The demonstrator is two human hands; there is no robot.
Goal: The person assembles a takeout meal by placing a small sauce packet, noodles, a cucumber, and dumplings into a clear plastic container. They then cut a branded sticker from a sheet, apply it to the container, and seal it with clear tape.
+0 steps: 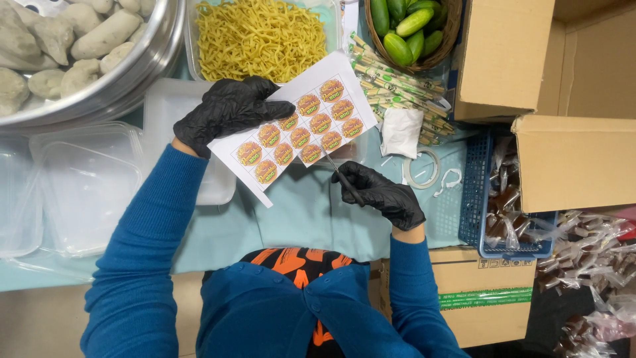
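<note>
Both my hands wear black gloves. My left hand [228, 111] holds a white sheet of round orange stickers [299, 126] by its left side, tilted above the teal table cover. My right hand [380, 193] grips a thin dark tool [339, 174] like a pen, its tip touching the sheet's lower edge near the bottom row of stickers. Blue sleeves cover both arms.
Clear plastic lids and boxes [86, 185] lie left. A metal bowl of pale dumplings [59, 46], a tub of yellow noodles [258, 36] and a basket of cucumbers [407, 30] stand behind. Chopstick packets [397, 86], tape roll [422, 169], blue basket [477, 199], cardboard boxes [570, 159] right.
</note>
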